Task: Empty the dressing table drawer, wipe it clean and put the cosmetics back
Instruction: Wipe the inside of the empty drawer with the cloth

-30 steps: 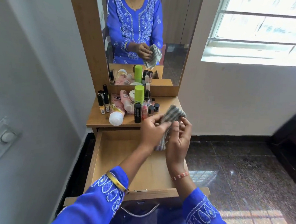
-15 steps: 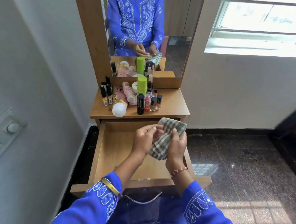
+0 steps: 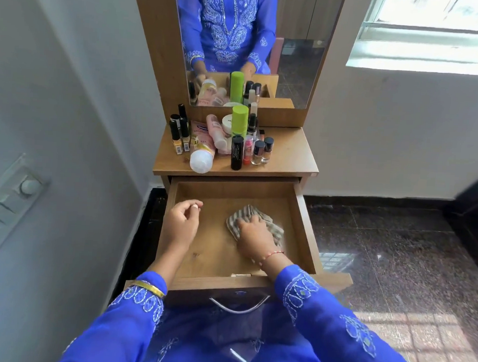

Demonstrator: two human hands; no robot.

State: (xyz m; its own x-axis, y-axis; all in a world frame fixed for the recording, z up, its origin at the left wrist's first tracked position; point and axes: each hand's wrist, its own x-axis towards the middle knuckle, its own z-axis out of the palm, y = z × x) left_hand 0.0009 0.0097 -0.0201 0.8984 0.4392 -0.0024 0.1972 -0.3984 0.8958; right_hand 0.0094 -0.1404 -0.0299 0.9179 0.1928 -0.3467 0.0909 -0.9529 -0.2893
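The wooden drawer (image 3: 306, 229) of the dressing table stands pulled out, and its floor holds nothing but a cloth. My right hand (image 3: 252, 233) presses flat on the grey striped cloth (image 3: 269, 222) at the right half of the drawer floor. My left hand (image 3: 180, 222) hovers over the drawer's left side, fingers loosely curled, holding nothing. The cosmetics (image 3: 223, 140) stand crowded on the table top (image 3: 292, 159) above: a green bottle (image 3: 239, 120), a black tube (image 3: 236, 152), nail polish bottles and pink tubes.
A mirror (image 3: 296, 44) rises behind the table top. A white wall with a switch panel (image 3: 5, 203) runs close on the left. Dark polished floor (image 3: 395, 260) lies to the right, under a window (image 3: 437, 33). The drawer's metal handle (image 3: 238, 306) is near my body.
Both hands held the cloth above the drawer before. Now my right hand has lowered it onto the drawer floor, and my left hand has let go and moved left.
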